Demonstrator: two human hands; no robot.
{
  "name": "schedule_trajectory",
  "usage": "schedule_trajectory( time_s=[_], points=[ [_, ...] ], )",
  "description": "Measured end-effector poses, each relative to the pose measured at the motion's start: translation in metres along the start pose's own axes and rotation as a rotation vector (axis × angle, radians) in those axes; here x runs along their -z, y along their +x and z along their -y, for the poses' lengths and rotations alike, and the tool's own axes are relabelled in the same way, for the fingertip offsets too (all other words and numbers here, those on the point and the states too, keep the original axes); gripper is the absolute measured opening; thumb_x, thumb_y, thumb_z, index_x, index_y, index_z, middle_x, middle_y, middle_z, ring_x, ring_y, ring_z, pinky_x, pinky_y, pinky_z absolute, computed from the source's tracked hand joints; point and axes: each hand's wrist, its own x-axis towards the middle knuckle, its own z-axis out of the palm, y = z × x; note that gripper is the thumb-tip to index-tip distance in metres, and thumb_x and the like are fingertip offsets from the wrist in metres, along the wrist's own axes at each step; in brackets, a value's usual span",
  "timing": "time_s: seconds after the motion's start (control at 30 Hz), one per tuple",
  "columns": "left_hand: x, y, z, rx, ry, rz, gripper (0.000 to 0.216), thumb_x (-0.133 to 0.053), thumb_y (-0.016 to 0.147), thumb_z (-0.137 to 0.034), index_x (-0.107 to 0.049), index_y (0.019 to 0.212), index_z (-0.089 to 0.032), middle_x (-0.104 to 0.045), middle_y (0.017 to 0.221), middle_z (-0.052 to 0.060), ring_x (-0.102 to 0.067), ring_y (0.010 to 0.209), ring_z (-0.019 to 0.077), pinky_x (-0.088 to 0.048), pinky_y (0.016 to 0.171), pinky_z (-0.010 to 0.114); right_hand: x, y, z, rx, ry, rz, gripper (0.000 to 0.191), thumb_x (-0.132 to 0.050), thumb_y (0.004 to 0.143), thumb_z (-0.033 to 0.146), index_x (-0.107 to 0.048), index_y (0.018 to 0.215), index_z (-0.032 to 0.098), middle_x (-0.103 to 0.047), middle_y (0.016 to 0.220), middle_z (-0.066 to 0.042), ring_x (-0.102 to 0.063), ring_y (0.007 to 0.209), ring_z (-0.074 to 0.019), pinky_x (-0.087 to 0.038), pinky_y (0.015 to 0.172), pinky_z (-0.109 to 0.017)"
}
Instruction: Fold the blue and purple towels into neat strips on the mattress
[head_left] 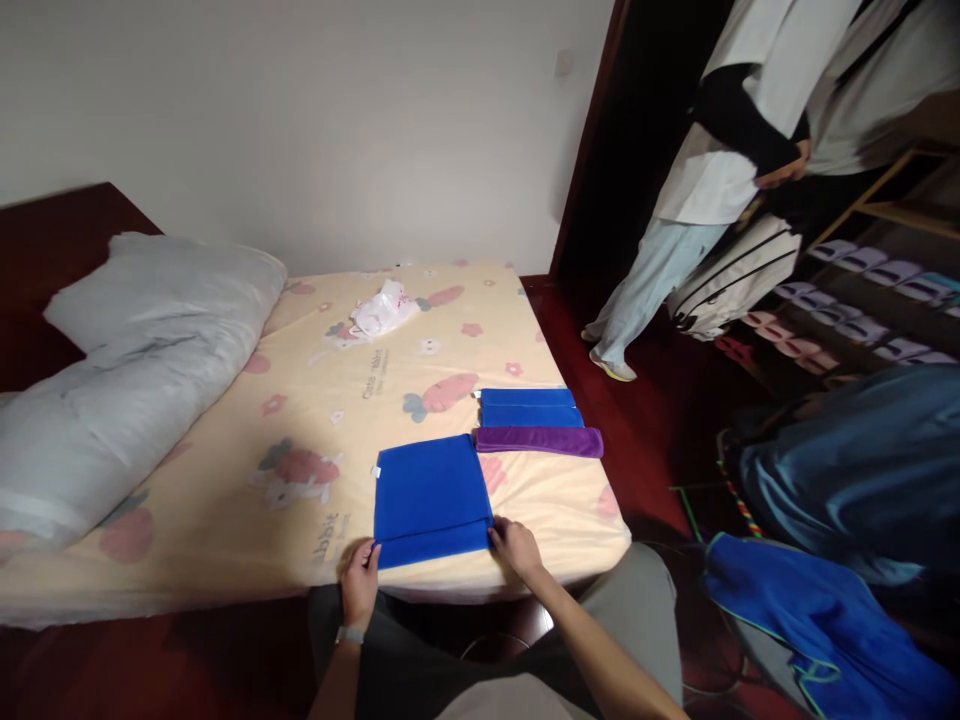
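A blue cloth lies flat on the bed in front of me, its near edge folded over in a strip and a small white tag at its far left corner. My left hand pinches the near left corner of the fold. At the right end of the same fold, my right hand grips the edge between thumb and fingers. Just beyond, to the right, a purple folded cloth lies along the near side of another folded blue cloth.
The bed sheet has a carrot and rabbit print. A grey quilt is heaped at left, and a white plastic bag sits farther back. People stand at right near a slipper rack. A blue cloth with green edging hangs low at right.
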Motion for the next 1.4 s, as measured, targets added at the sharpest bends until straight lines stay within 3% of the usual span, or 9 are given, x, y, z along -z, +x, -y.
schedule_trajectory(
  time_s=[0.17, 0.27, 0.47, 0.6, 0.77, 0.87, 0.97, 1.23, 1.4],
  points=[
    [-0.003, -0.006, -0.007, -0.090, 0.141, 0.010, 0.046, -0.043, 0.094, -0.054, -0.068, 0.109, -0.019, -0.073, 0.110, 0.015, -0.069, 0.094, 0.0283, -0.053, 0.091, 0.044, -0.005, -0.007, 0.003, -0.050, -0.036, -0.107, 0.023, -0.052, 0.095, 0.032, -0.061, 0.113, 0.021, -0.073, 0.090, -0.010, -0.069, 0.083, -0.0248, -0.044, 0.073, -0.031],
    [-0.003, -0.009, -0.010, -0.141, 0.256, -0.036, 0.045, -0.041, 0.096, -0.052, -0.067, 0.113, -0.019, -0.070, 0.117, 0.016, -0.064, 0.110, 0.0320, -0.047, 0.100, 0.048, -0.008, -0.011, 0.005, 0.000, -0.037, -0.191, 0.024, -0.050, 0.095, 0.029, -0.057, 0.116, 0.020, -0.072, 0.096, -0.011, -0.067, 0.089, -0.0248, -0.044, 0.077, -0.032],
    [0.001, -0.005, -0.009, -0.165, 0.289, -0.008, 0.043, -0.040, 0.096, -0.050, -0.070, 0.099, -0.019, -0.071, 0.100, 0.014, -0.066, 0.096, 0.0300, -0.050, 0.090, 0.043, -0.007, -0.015, 0.006, 0.092, -0.042, -0.213, 0.018, -0.048, 0.097, 0.026, -0.059, 0.109, 0.020, -0.069, 0.098, -0.010, -0.062, 0.090, -0.0244, -0.042, 0.079, -0.033],
    [0.009, -0.014, -0.004, -0.210, 0.367, 0.015, 0.041, -0.039, 0.097, -0.043, -0.074, 0.102, -0.023, -0.072, 0.111, 0.014, -0.065, 0.104, 0.0319, -0.046, 0.098, 0.048, -0.004, -0.019, 0.006, 0.148, -0.100, -0.295, 0.025, -0.048, 0.096, 0.023, -0.060, 0.118, 0.020, -0.064, 0.108, -0.013, -0.058, 0.093, -0.0255, -0.042, 0.081, -0.035],
    [0.022, -0.025, 0.000, -0.383, 0.323, 0.308, 0.040, -0.046, 0.094, -0.036, -0.067, 0.127, -0.028, -0.065, 0.135, 0.008, -0.058, 0.127, 0.0293, -0.042, 0.110, 0.046, 0.005, -0.025, 0.001, 0.492, -0.065, -0.181, 0.029, -0.051, 0.094, 0.021, -0.064, 0.120, 0.023, -0.065, 0.121, -0.011, -0.056, 0.114, -0.0273, -0.042, 0.099, -0.042],
    [0.027, -0.021, -0.001, -0.401, 0.323, 0.401, 0.047, -0.047, 0.093, -0.032, -0.059, 0.138, -0.029, -0.060, 0.142, 0.005, -0.055, 0.132, 0.0271, -0.041, 0.113, 0.046, 0.007, -0.023, -0.006, 0.580, -0.082, -0.087, 0.045, -0.055, 0.086, 0.015, -0.062, 0.130, 0.022, -0.065, 0.129, -0.011, -0.054, 0.122, -0.0281, -0.039, 0.108, -0.045],
    [0.027, -0.013, -0.002, -0.389, 0.296, 0.382, 0.046, -0.050, 0.089, -0.029, -0.063, 0.133, -0.029, -0.065, 0.136, 0.005, -0.059, 0.127, 0.0264, -0.044, 0.112, 0.045, 0.004, -0.016, -0.011, 0.564, -0.112, -0.063, 0.052, -0.056, 0.084, 0.011, -0.059, 0.135, 0.021, -0.063, 0.134, -0.011, -0.054, 0.125, -0.0283, -0.039, 0.110, -0.047],
    [0.013, -0.001, 0.001, -0.274, 0.112, 0.196, 0.036, -0.051, 0.085, -0.028, -0.073, 0.112, -0.025, -0.073, 0.115, 0.010, -0.066, 0.112, 0.0277, -0.051, 0.104, 0.048, -0.001, -0.008, -0.015, 0.527, -0.064, -0.078, 0.048, -0.055, 0.085, 0.008, -0.063, 0.130, 0.024, -0.065, 0.133, -0.008, -0.057, 0.124, -0.0269, -0.044, 0.107, -0.045],
    [0.015, 0.006, 0.003, -0.167, -0.053, 0.221, 0.032, -0.053, 0.083, -0.031, -0.075, 0.106, -0.026, -0.071, 0.121, 0.009, -0.065, 0.117, 0.0266, -0.058, 0.094, 0.042, -0.003, -0.004, -0.018, 0.469, 0.082, -0.135, 0.039, -0.053, 0.088, 0.012, -0.067, 0.122, 0.024, -0.064, 0.136, -0.008, -0.059, 0.124, -0.0253, -0.044, 0.107, -0.046]
  ],
)
